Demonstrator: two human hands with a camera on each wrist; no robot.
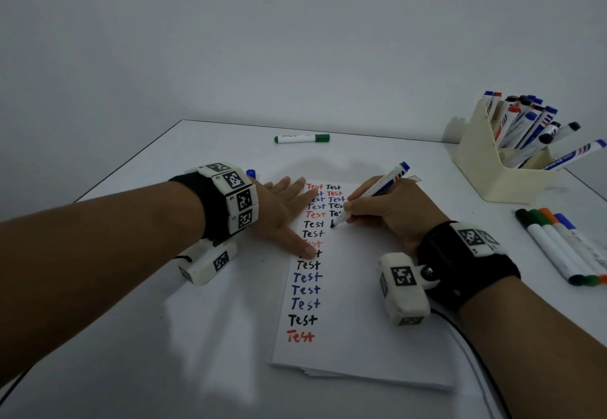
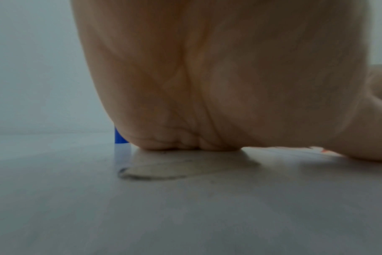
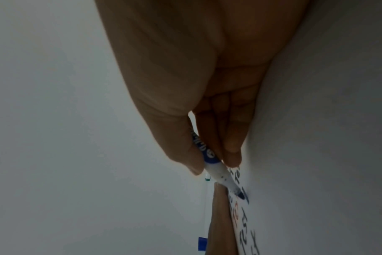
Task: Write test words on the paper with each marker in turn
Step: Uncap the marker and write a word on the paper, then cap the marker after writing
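A white paper (image 1: 371, 313) lies on the table, with columns of the word "Test" in red, blue and black. My right hand (image 1: 387, 210) grips a blue marker (image 1: 377, 190) in a writing hold. Its tip (image 3: 241, 195) touches the paper at the start of a new word in the second column. My left hand (image 1: 282, 211) lies flat with fingers spread on the paper's left edge, covering parts of some words. A blue cap (image 2: 119, 136) stands on the table behind my left hand (image 2: 207, 77).
A cream holder (image 1: 492, 162) full of markers stands at the back right. Several markers (image 1: 565, 248) lie in a row at the right edge. A green marker (image 1: 302, 138) lies near the table's far edge. A black cable (image 1: 473, 356) runs from my right wrist.
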